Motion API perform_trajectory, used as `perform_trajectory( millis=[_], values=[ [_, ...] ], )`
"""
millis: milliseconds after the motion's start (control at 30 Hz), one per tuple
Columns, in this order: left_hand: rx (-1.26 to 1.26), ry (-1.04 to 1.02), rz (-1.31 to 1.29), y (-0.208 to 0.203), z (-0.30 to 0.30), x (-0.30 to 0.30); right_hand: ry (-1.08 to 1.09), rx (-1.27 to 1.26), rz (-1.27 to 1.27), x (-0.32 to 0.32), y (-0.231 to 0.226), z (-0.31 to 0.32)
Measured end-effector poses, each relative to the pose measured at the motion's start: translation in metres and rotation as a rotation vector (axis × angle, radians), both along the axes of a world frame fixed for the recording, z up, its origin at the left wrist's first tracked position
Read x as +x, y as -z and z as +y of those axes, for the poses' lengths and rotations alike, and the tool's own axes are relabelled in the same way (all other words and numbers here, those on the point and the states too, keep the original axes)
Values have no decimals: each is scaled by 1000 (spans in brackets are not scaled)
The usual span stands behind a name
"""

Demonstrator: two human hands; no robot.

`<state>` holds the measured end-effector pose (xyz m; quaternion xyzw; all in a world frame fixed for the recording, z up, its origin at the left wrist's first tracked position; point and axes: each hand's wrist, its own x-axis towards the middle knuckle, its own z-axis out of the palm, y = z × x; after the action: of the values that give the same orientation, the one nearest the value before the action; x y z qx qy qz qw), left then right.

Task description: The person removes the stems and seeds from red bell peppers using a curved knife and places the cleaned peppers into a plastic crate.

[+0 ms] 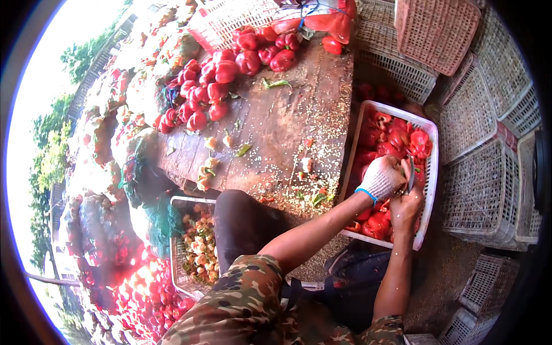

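My left hand (382, 178), in a white knit glove with a blue cuff, is closed over the crate of red peppers; what its curled fingers hold is hidden. Right against it, my bare right hand (406, 201) grips a small knife (410, 175), whose grey blade points up between the hands. Beneath both lies a white plastic crate (432, 167) holding many red bell peppers (398, 138), some of them cut open. To the left, a wooden table (270, 132) is strewn with pale seeds, and several whole red bell peppers (218, 75) are heaped at its far left.
A crate of cut-out pepper cores (201, 241) stands left of my knee. Stacked plastic crates (477, 184) line the right side. Filled net sacks (138, 161) crowd the left. Loose cores (207, 172) and green leaf bits (276, 83) lie on the table.
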<state>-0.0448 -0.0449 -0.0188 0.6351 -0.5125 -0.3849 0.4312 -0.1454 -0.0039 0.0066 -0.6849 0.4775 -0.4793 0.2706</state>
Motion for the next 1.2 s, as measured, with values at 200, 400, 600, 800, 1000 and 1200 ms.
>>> perform_trajectory(
  millis=[200,400,600,800,1000,1200],
  values=[
    [157,58,199,8,13,122,-306,203,32,40,2,8],
    [388,119,-601,-23,26,297,-244,253,142,35,15,8],
    [-65,-173,-844,-17,-33,421,-286,335,255,36,13,11],
    [-131,-240,-1152,10,-208,415,-316,378,285,41,34,2],
    [-110,-648,-1323,78,-306,399,-325,442,275,45,37,-1],
    [39,-348,-1271,50,-318,383,-338,392,277,46,31,-5]
  ],
)
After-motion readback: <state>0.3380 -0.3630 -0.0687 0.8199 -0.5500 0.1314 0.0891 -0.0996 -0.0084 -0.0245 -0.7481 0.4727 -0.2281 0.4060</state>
